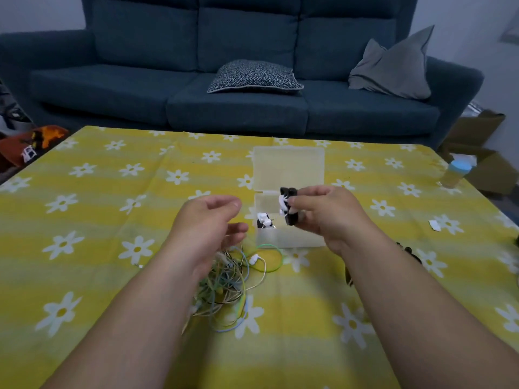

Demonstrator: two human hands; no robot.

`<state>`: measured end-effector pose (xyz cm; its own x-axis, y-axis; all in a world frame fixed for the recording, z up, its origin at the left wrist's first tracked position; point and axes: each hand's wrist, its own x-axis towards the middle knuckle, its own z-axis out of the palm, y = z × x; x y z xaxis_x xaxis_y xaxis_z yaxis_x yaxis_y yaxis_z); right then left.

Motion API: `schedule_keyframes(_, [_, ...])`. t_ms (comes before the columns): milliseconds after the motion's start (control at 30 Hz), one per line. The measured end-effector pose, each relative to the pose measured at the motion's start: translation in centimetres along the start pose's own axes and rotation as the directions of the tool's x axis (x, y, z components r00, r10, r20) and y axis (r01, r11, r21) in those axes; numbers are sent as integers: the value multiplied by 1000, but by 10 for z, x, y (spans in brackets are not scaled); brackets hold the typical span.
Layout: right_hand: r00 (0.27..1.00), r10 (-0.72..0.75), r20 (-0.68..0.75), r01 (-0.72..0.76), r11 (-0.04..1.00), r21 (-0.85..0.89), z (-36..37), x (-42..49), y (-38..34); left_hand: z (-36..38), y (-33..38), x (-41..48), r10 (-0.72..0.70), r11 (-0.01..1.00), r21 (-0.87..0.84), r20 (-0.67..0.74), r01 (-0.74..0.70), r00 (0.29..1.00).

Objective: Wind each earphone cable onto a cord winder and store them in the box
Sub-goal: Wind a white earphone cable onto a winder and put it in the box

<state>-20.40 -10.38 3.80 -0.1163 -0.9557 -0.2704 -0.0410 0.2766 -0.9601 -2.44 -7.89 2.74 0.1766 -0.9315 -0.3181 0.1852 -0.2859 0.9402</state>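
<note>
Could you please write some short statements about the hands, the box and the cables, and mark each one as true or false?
1. The right hand holds a black winder with a white earphone wound on it. True.
2. The box is closed. False: its lid lies open behind it.
3. The left hand grips the loose cables. False: it is open and holds nothing.
4. A second winder already lies in the box. True.

hand [209,223] [328,211] x2 | box [292,237] x1 | wound winder [289,192] [264,220] x2 | cable tangle [224,284] x1 | cushion [254,77] [393,66] x2
</note>
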Motion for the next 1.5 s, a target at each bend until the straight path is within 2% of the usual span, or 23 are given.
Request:
schedule_keyframes(100, [994,-18,-111,-3,983,-183,8,29,1,-20,4,4,46,998,48,-85,-42,995])
schedule_keyframes(167, [989,-28,-148,-28,932,-363,14,51,5,-29,4,4,75,994,86,-98,-67,992])
schedule_keyframes(200, [988,-31,-152,-45,879,-474,17,59,5,-31,4,4,94,991,105,-106,-83,990])
schedule_keyframes(267, [991,-10,-132,-87,697,-712,22,67,11,-36,5,4,126,985,135,-120,-109,985])
schedule_keyframes(333, [995,-14,-101,-75,572,-817,27,68,17,-39,5,5,141,982,141,-131,-123,981])
schedule_keyframes(400, [997,-28,-68,-48,451,-891,31,73,27,-42,6,5,150,982,137,-144,-130,978])
schedule_keyframes(467, [998,-25,-58,-43,392,-919,33,76,27,-43,7,5,153,983,129,-152,-133,977])
schedule_keyframes(700, [1000,16,-26,-29,278,-960,28,88,19,-46,8,6,153,983,126,-153,-135,976])
schedule_keyframes(800, [995,91,52,20,323,-946,31,89,27,-46,8,6,153,983,127,-150,-135,977])
schedule_keyframes(867, [989,116,93,55,296,-954,32,91,29,-45,8,6,149,984,122,-147,-132,978])
schedule_keyframes(967, [984,138,109,52,362,-931,33,90,26,-46,8,6,146,984,124,-145,-128,979])
schedule_keyframes(1133, [983,84,166,131,322,-938,34,81,24,-48,8,8,144,983,137,-150,-123,978])
schedule_keyframes(1200, [985,65,157,118,405,-907,31,81,24,-48,8,9,144,982,145,-151,-122,978])
schedule_keyframes(1267, [993,54,108,53,605,-794,25,81,25,-49,7,10,141,981,152,-153,-118,978])
schedule_keyframes(1300, [994,65,85,19,674,-739,23,77,24,-50,7,10,141,981,159,-158,-116,977])
schedule_keyframes(1367, [996,49,74,18,702,-712,22,69,22,-52,5,12,169,968,216,-180,-129,969])
schedule_keyframes(1433, [995,-89,38,89,672,-735,26,58,21,-55,2,14,235,921,357,-190,-156,953])
schedule_keyframes(1500, [978,-206,-27,135,728,-672,35,40,21,-59,-1,17,274,839,523,-168,-150,947])
